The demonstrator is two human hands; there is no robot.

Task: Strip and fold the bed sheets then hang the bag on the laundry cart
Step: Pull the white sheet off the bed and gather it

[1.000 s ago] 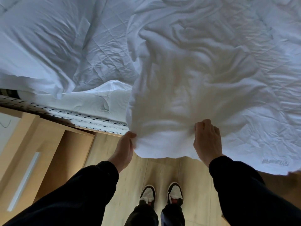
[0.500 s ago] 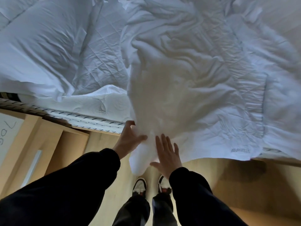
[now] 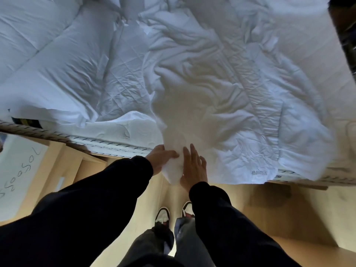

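Far left there's a pale panel (image 3: pixel 21 170) with handwriting on it, not part of the job. Next is the mattress (image 3: pixel 125 78): its quilted top is already bare on that side, and a bit of white cover is still tucked along the near edge.

Your left hand (image 3: pixel 160 158) is clamped on the gathered end of the sheet (image 3: pixel 212 97), thumb across the bunch, just off the mattress edge. Your right hand (image 3: pixel 193 166) is flat against the same bunch, fingers straight and spread, pressing and not gripping.

The rest of the sheet lies crumpled over the middle and right of the bed, with its far-right edge draped over the side. Bag and laundry cart are not in view.

Risks:
- Only one hand really holds, so a hard pull could slip the bunch out of it.
- The loose end hangs above the floor (image 3: pixel 260 218) and your shoes (image 3: pixel 162 215). Drop your hands and it drags, or you step on it.
- The sheet's far side looks rumpled and may snag or still be tucked. I can't tell. A yank there could stall or tear it.
- Folding from a twisted bunch would likely come out uneven.
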